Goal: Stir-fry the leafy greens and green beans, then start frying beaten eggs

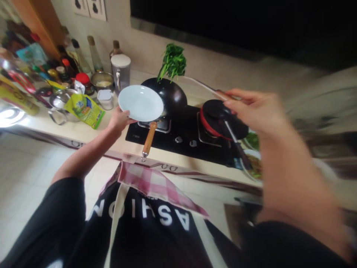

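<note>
My left hand point(120, 121) grips the near left rim of a white plate point(141, 103), which bears no food and is held over the left burner. Closed around the wooden handle of a spatula point(205, 86) is my right hand point(248, 106), raised at the right. A heap of cooked leafy greens point(173, 61) sits on the spatula's far end and hides its head. The greens are in the air above a dark wok point(174, 97), just beyond the plate. The wok's wooden handle point(150, 139) points towards me, and the plate covers part of the wok.
On the right burner stands a red pan point(206, 124) with a black lid and a dark-handled utensil across it. Dishes of food point(253, 162) are beside it, partly behind my right arm. Bottles, a jug point(121, 72), a metal bowl point(102, 80) and a yellow-green packet point(85, 109) crowd the left counter.
</note>
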`<state>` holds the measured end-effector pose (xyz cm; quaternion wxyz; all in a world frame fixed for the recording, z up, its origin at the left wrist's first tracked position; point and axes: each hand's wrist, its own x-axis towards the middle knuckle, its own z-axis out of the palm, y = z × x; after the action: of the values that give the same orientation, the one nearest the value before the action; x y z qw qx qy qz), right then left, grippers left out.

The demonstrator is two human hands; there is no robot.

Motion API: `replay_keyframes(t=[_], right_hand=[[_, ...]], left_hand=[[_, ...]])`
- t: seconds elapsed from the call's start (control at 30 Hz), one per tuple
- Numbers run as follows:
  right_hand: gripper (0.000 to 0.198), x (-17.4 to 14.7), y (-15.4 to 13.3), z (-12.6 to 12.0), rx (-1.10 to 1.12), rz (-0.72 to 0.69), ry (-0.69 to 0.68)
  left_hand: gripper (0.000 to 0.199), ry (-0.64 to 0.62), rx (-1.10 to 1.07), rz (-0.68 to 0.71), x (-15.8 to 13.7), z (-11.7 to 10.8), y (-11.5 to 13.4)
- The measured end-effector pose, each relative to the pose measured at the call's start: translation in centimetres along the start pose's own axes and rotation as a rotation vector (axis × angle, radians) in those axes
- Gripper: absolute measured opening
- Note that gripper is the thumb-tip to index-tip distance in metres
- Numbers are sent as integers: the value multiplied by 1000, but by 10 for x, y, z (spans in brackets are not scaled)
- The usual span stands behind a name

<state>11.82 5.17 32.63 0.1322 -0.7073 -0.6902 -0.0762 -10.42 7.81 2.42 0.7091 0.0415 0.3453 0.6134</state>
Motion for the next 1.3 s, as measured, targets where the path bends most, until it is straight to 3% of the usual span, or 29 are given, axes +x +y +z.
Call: replay_keyframes(t=[0.1, 0.3, 0.53, 0.7, 0.9, 1.0, 1.1, 1.3], right_hand=[[44, -12, -20, -7, 43, 107, 24], [44, -33, -7, 6, -133, -37, -97], [42, -54, -12, 16, -561, -333, -179], [43, -65, -28, 17, -815, -375, -139], [44, -72, -46, 12, -952, -411, -70], [44, -54, -45, 0, -940, -330, -31], [42, -13, -33, -13, -795, -169, -41], [25, 90, -24, 0, -581, 77, -326]], left_hand=[[52, 11, -2, -66, 7, 31, -5], [51, 8, -39, -91, 17, 63, -10], [47, 1, -74, -91, 16, 66, -7], [46, 3, -78, -70, 16, 62, -8], [46, 17, -70, -74, 17, 56, -10], [53, 24, -50, -72, 17, 50, -9], [59, 47, -45, -54, 19, 39, -8], [58, 98, -11, 31, 29, 5, -1]])
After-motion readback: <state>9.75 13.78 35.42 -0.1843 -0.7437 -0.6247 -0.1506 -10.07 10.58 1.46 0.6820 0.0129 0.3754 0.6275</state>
